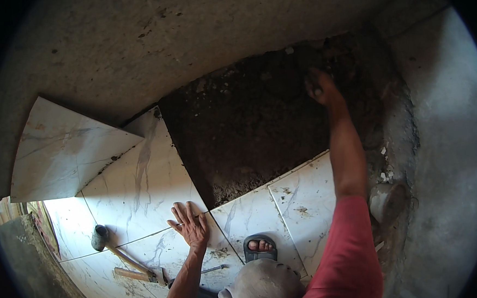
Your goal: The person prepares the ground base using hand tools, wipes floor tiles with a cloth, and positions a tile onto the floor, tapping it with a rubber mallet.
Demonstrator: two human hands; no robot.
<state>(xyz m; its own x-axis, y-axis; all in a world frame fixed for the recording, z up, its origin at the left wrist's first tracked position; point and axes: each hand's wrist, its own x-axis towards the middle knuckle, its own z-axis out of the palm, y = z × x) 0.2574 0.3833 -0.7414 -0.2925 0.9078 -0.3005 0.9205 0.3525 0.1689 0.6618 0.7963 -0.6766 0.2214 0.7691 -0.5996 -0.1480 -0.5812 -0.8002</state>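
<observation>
My left hand (192, 228) lies flat with spread fingers on the marbled white floor tiles (137, 196), close to the corner of a dark, unpaved patch (253, 121) of rough mortar or soil. Across that patch my right arm stretches, in a red sleeve. At its far right my right hand (322, 86) is closed around a tool; a rounded handle end shows, while its working end is lost in the dark. Left of my left hand rests a mallet (100, 238) with a black head and wooden handle. Another wooden-handled tool (131, 274) lies beside it.
A loose marbled tile (69, 151) sits raised over the laid ones at left. A bare wall (149, 34) bounds the far side. At right stands a greyish round container (386, 201). A sandalled foot (260, 246) and a rounded grey shape (266, 286) are near me.
</observation>
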